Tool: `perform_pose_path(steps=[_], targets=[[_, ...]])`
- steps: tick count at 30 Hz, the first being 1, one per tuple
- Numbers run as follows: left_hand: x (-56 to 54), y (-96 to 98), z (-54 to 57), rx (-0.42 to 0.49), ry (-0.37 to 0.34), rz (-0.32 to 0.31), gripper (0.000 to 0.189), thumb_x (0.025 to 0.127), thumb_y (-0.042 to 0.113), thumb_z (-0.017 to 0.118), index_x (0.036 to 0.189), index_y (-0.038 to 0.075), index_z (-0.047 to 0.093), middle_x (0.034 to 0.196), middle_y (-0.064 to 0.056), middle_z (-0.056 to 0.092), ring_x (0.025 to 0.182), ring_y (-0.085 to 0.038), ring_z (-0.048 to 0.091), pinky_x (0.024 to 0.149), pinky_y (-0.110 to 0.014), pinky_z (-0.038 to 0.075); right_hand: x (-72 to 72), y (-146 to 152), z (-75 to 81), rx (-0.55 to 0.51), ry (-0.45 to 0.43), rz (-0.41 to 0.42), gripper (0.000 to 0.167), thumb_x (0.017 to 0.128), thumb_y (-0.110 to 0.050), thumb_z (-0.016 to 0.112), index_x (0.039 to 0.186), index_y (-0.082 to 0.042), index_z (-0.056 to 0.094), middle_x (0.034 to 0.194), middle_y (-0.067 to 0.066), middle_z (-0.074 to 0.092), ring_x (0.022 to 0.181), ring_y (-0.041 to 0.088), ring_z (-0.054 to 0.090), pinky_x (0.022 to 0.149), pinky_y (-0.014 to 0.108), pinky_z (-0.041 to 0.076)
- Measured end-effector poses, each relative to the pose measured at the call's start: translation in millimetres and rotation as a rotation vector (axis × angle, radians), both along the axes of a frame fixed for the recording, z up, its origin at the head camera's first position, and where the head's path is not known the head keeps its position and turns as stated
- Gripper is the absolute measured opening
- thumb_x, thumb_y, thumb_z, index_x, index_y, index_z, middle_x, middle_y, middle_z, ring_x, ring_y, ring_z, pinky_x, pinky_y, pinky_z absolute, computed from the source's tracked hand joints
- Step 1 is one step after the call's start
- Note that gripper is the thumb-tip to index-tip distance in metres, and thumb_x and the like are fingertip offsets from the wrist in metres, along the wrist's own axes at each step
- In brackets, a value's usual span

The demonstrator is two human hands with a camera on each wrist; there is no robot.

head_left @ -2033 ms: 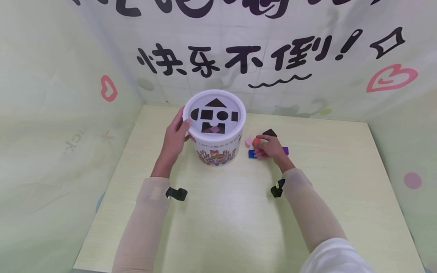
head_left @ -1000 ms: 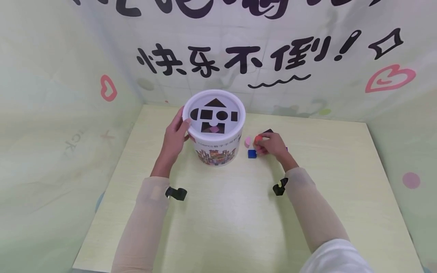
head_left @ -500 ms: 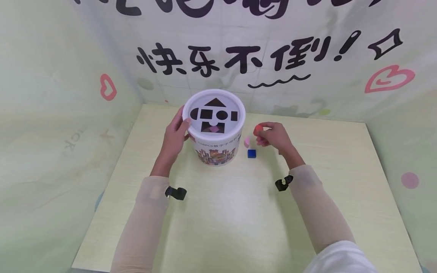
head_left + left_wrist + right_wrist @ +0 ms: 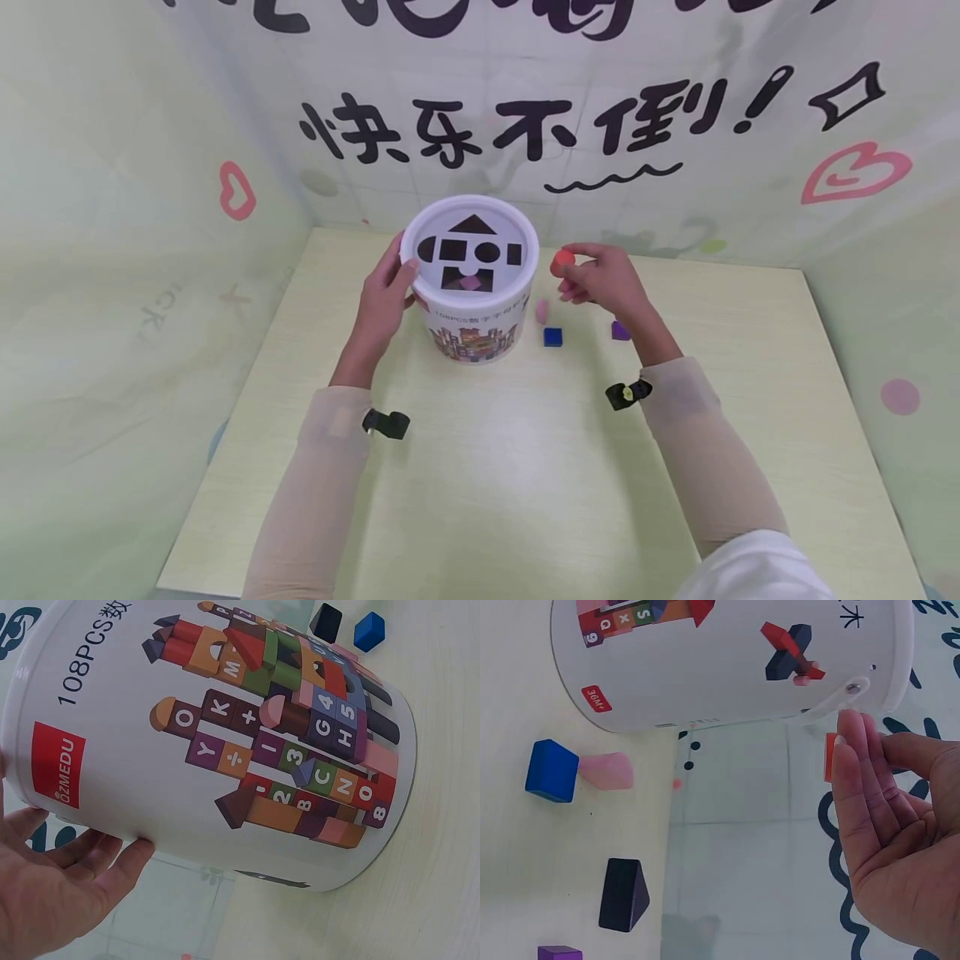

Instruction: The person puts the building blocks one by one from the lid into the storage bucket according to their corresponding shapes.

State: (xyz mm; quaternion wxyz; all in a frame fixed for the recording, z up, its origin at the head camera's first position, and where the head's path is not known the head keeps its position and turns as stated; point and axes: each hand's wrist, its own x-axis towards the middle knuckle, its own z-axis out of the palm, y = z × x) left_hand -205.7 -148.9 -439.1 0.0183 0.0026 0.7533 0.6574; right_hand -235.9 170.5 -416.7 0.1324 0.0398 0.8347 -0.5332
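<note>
A white toy-block bucket (image 4: 475,337) with printed block pictures stands upright at the back of the table. Its lid (image 4: 504,277) has several shaped holes; something pink shows through the arch-shaped one. My left hand (image 4: 381,300) grips the bucket's left side, thumb over the lid rim and fingers against the wall. Raised beside the bucket's right rim, my right hand (image 4: 606,282) pinches a red round block (image 4: 558,264) between thumb and fingers. In the right wrist view only a thin edge of the red block (image 4: 829,757) shows behind the fingers.
Right of the bucket lie a blue block (image 4: 552,337), a pink half-round block (image 4: 542,312) and a purple block (image 4: 620,331). A dark triangular block (image 4: 622,895) is mostly behind the right hand in the head view. A printed wall sheet (image 4: 510,187) stands behind the table.
My right hand has taken the red block up from among the other blocks and raised it toward the lid's height. My left hand and the bucket stay put.
</note>
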Motion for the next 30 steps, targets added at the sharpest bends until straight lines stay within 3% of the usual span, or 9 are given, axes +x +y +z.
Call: perform_pose_path(steps=[8, 17, 24, 30], targets=[[-2.2, -0.4, -4.2, -0.009, 0.021, 0.001, 0.05, 0.099, 0.044, 0.05, 0.147, 0.047, 0.035, 0.151, 0.005, 0.043, 0.129, -0.023, 0.05, 0.103, -0.05, 0.047, 3.5, -4.2, 19.1, 0.009, 0.005, -0.005, 0.048, 0.093, -0.021, 0.065, 0.138, -0.012, 0.054, 0.083, 0.014, 0.07, 0.077, 0.03, 0.071, 0.072, 0.036, 0.062], [-2.1, -0.4, -3.8, -0.016, 0.013, 0.007, 0.05, 0.099, 0.044, 0.05, 0.146, 0.048, 0.035, 0.152, 0.006, 0.042, 0.13, -0.023, 0.049, 0.103, -0.05, 0.047, 6.3, -6.2, 32.9, -0.003, 0.06, 0.022, 0.047, 0.093, -0.02, 0.066, 0.137, -0.011, 0.055, 0.082, 0.014, 0.07, 0.067, 0.021, 0.07, 0.068, 0.033, 0.062], [-4.1, -1.3, -6.2, -0.014, 0.01, 0.01, 0.05, 0.099, 0.044, 0.051, 0.146, 0.049, 0.035, 0.152, 0.007, 0.042, 0.13, -0.022, 0.049, 0.103, -0.05, 0.047, 6.8, -12.7, 43.5, -0.042, 0.101, 0.035, 0.045, 0.091, -0.02, 0.068, 0.134, -0.011, 0.058, 0.079, 0.014, 0.07, 0.068, 0.024, 0.071, 0.068, 0.036, 0.063], [-2.8, -0.7, -5.3, -0.016, 0.009, 0.014, 0.05, 0.099, 0.044, 0.051, 0.146, 0.049, 0.035, 0.152, 0.006, 0.042, 0.13, -0.022, 0.049, 0.103, -0.049, 0.047, 5.8, -23.2, 51.0, -0.04, 0.083, 0.044, 0.046, 0.091, -0.023, 0.07, 0.134, -0.013, 0.058, 0.082, 0.014, 0.07, 0.072, 0.025, 0.071, 0.071, 0.034, 0.062]])
